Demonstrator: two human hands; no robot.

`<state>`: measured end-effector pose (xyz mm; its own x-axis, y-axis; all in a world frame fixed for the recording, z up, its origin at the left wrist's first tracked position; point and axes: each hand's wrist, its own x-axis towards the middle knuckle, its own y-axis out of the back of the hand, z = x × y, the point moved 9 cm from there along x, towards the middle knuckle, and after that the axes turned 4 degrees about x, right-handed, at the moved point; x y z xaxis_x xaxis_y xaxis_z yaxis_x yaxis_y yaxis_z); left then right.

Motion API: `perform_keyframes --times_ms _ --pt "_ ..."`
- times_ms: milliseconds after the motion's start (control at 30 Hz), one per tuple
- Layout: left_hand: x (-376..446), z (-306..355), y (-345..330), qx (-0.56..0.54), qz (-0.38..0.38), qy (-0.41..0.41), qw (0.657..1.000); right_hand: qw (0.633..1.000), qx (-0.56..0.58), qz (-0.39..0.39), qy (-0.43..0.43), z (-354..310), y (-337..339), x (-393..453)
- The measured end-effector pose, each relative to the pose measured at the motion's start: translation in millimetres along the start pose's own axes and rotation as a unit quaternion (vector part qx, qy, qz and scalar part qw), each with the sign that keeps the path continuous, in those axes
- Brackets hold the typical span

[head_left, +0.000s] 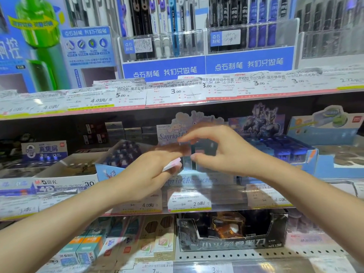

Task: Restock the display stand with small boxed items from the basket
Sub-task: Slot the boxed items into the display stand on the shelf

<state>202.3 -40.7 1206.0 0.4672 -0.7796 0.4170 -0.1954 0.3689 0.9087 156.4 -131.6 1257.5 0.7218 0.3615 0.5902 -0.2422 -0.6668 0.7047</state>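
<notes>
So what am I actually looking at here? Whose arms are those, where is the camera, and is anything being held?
There is no robot: these are a person's two bare arms, filmed by one camera worn on the head, looking forward and down at shop shelves. The left hand holds a small pale box in its fingers. The right hand has thumb and fingers curled at the small boxes in a cardboard display stand with cartoon characters on the middle shelf; motion blur hides whether it grips one. Pens stand on the shelf above, and price tags line the shelf edges. No basket is in view.
</notes>
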Motion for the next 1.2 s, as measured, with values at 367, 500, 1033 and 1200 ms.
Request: perform_keyframes --times_ms 367,500,1033,1200 --pt "-0.4 10.3 6.6 -0.014 0.002 -0.012 1.000 0.990 0.134 -0.034 0.000 -3.1 -18.6 11.9" --pt "3.4 17.7 12.6 0.002 -0.006 -0.029 1.000 0.982 0.184 -0.019 -0.026 5.8 -1.8 11.2" --pt "21.8 13.6 -9.3 0.093 -0.041 -0.010 0.995 0.994 0.014 0.049 -0.092 51.3 31.5 -10.8" --pt "22.7 14.0 -10.5 0.067 -0.046 -0.017 0.997 0.993 0.029 0.059 -0.095 58.2 30.4 -12.4"
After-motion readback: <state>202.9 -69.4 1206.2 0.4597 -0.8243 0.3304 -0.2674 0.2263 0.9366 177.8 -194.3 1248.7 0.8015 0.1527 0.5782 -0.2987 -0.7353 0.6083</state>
